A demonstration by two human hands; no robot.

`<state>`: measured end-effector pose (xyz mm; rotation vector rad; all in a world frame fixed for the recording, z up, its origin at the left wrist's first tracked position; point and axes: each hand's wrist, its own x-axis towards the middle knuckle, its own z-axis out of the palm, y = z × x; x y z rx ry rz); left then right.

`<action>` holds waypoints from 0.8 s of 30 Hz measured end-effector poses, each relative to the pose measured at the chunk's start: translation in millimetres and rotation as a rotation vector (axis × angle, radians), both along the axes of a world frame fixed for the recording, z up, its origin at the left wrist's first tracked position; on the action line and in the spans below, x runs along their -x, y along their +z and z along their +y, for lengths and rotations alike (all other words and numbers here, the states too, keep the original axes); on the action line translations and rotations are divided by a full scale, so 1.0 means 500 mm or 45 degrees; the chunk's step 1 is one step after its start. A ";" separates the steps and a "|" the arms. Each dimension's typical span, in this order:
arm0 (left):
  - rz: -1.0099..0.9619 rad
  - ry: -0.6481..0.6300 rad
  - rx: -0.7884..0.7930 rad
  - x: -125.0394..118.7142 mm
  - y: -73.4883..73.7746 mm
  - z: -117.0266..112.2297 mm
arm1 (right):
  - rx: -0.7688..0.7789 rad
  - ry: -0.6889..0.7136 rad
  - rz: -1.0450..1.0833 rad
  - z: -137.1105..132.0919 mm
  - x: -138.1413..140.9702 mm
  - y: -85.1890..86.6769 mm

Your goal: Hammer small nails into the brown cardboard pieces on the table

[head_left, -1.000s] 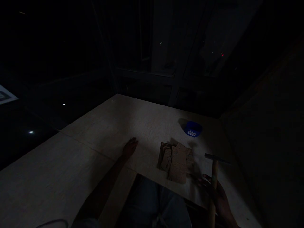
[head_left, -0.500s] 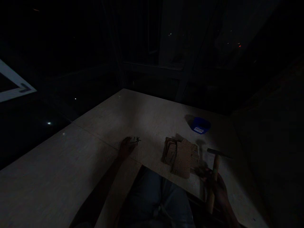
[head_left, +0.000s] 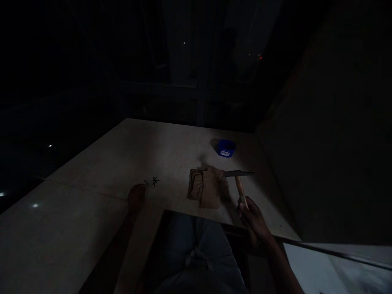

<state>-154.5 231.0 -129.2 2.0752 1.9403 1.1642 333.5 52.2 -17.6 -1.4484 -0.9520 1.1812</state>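
My right hand (head_left: 251,215) is wrapped round the wooden handle of a hammer (head_left: 240,190). The dark metal head is at the far end, beside the right edge of a folded piece of brown cardboard (head_left: 210,190). On the tabletop to the left, my left hand (head_left: 136,197) rests with curled fingers, its fingertips beside a few small dark nails (head_left: 155,181). Those fingers look pinched together, but the dim light hides what is between them. A dark cord-like line runs over the left part of the cardboard.
A blue plastic tub (head_left: 226,148) with a white label stands on the pale tabletop (head_left: 171,143), behind the cardboard. A dark wall (head_left: 306,163) rises along the table's right side. My legs (head_left: 196,249) are at the front edge. The scene is very dim.
The view has turned to the right. My right hand has brought the hammer closer to the cardboard, with its head further from me. My left hand stays by the nails.
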 end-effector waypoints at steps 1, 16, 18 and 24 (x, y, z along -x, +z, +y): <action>-0.041 0.021 -0.010 -0.006 0.010 -0.002 | -0.004 -0.004 -0.032 -0.003 0.002 -0.003; -0.425 -0.801 0.233 -0.500 0.167 0.037 | -0.041 -0.014 -0.301 0.036 0.029 -0.054; -0.392 -0.837 0.264 -0.543 0.146 0.042 | -0.008 0.061 -0.348 0.047 0.028 -0.064; -0.331 -0.851 0.327 -0.587 0.085 0.052 | 0.052 0.115 -0.433 0.066 0.042 -0.112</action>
